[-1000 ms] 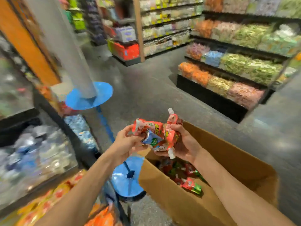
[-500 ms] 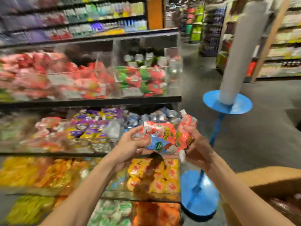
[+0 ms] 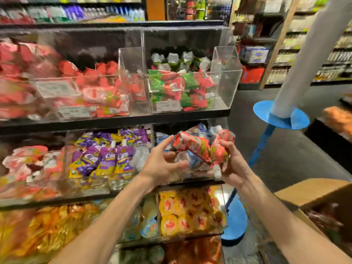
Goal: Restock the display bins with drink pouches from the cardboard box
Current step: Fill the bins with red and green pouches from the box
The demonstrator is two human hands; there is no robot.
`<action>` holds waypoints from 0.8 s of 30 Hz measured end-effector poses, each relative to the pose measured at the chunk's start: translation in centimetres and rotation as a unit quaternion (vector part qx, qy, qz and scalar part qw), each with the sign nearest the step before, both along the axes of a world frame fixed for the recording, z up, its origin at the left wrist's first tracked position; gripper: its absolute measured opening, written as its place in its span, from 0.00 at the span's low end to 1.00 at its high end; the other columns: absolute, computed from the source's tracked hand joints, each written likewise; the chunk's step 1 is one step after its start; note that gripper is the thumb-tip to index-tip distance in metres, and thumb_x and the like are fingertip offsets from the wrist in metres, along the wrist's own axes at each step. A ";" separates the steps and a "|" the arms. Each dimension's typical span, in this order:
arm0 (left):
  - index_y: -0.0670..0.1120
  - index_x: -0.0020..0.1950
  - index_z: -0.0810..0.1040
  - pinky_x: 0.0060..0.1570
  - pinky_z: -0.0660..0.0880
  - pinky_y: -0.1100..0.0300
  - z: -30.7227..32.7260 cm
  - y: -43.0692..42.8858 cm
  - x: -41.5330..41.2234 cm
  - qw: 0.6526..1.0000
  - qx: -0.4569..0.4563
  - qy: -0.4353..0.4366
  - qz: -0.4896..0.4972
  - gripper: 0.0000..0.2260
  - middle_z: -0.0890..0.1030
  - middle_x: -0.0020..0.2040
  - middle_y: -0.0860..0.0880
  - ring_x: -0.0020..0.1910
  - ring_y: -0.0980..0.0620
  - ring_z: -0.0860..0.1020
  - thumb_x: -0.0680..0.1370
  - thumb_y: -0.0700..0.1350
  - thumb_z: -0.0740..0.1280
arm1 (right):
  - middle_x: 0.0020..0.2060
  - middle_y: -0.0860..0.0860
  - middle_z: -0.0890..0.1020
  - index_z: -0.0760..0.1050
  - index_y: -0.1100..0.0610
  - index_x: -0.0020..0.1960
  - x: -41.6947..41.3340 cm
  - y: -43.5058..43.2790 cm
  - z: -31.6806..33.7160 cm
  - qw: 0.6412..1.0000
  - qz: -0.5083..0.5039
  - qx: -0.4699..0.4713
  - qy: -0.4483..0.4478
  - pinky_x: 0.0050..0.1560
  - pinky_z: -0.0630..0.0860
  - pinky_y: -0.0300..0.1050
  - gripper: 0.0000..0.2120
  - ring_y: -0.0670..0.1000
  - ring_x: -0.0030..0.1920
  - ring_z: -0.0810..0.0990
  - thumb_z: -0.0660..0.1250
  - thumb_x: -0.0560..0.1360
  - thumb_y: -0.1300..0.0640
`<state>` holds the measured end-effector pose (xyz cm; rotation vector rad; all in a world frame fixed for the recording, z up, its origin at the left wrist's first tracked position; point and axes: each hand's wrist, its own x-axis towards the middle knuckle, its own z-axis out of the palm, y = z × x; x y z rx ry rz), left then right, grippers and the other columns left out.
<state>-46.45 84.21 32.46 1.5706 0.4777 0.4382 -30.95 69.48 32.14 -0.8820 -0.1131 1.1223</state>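
I hold a bundle of red drink pouches [image 3: 202,147] with white caps in front of the middle shelf. My right hand [image 3: 231,164] grips the bundle's right end, one cap sticking out below the fist. My left hand [image 3: 163,164] cups the left end, thumb up beside it and fingers curled under it. Above the bundle, on the top shelf, stands a clear display bin [image 3: 225,61] partly filled with red and green pouches [image 3: 182,86]. The cardboard box [image 3: 312,191] sits at the lower right, with pouches blurred inside.
Left of that bin are bins of red pouches [image 3: 99,96]. The middle shelf holds purple pouches [image 3: 106,159], and yellow packs [image 3: 190,212] fill the shelf below. A blue stand with a white roll [image 3: 282,115] rises at the right, over the dark aisle floor.
My view has swung left from the box and aisle to the shelves. Both hands carried the pouch bundle along and now hold it closer to the bins.
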 end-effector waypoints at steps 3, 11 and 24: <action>0.46 0.66 0.75 0.42 0.75 0.71 0.1 1.7 0.7 0.997 0.065 -0.010 0.029 0.28 0.82 0.34 0.59 0.35 0.68 0.77 0.69 0.34 0.78 | 0.50 0.59 0.85 0.85 0.57 0.52 2.5 -0.8 0.3 0.999 -0.014 0.023 -0.032 0.71 0.67 0.65 0.25 0.58 0.52 0.83 0.81 0.56 0.52; 0.44 0.53 0.81 0.41 0.82 0.59 -1.5 5.4 4.5 0.995 0.038 0.026 0.090 0.10 0.85 0.39 0.50 0.40 0.52 0.84 0.73 0.36 0.74 | 0.54 0.60 0.84 0.75 0.58 0.61 9.7 -3.8 0.2 0.997 -0.066 0.018 -0.021 0.55 0.78 0.52 0.19 0.57 0.51 0.85 0.65 0.72 0.52; 0.45 0.63 0.75 0.43 0.83 0.49 -7.5 1.2 14.6 0.975 -0.094 0.125 0.157 0.12 0.79 0.49 0.43 0.40 0.48 0.83 0.81 0.44 0.68 | 0.54 0.62 0.84 0.77 0.60 0.58 14.6 -1.2 0.0 0.999 0.030 -0.020 -0.037 0.48 0.82 0.51 0.23 0.60 0.51 0.84 0.75 0.66 0.54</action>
